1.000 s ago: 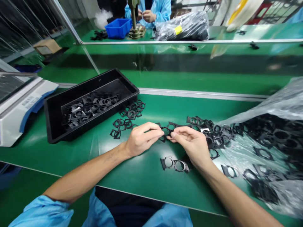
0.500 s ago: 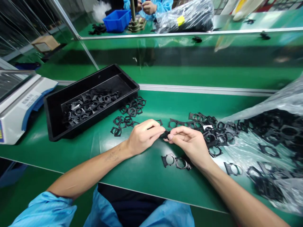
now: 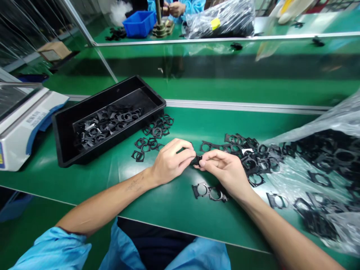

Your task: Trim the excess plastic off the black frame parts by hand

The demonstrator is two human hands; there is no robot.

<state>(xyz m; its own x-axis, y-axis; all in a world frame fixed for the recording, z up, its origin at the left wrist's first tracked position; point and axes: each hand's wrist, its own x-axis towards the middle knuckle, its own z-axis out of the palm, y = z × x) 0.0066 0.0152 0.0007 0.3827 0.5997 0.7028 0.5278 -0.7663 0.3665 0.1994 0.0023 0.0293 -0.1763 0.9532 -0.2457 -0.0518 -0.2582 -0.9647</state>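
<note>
Between my two hands is a small black plastic ring part [image 3: 197,160], mostly hidden by fingers. My left hand [image 3: 174,158] pinches its left side with thumb and fingertips. From the right, my right hand [image 3: 223,167] grips the other side, thumb towards me. Just below the right hand, two joined-looking black ring frames [image 3: 209,192] lie flat on the green table [image 3: 168,213]. A loose pile of similar black ring frames [image 3: 250,153] spreads behind and right of the right hand. Several more ring frames [image 3: 152,144] lie left of and beyond my left hand.
A black tray [image 3: 112,144] partly filled with black parts stands at the back left, beside a white and blue device [image 3: 33,120]. An opened clear plastic bag [image 3: 303,176] of parts covers the right side. Beyond the clear partition, a co-worker's hands [image 3: 176,8] are near a blue bin [image 3: 139,24].
Both hands keep almost the same place and hold. The left fingers have shifted very slightly around the black part; the loose parts and tray stay where they were.
</note>
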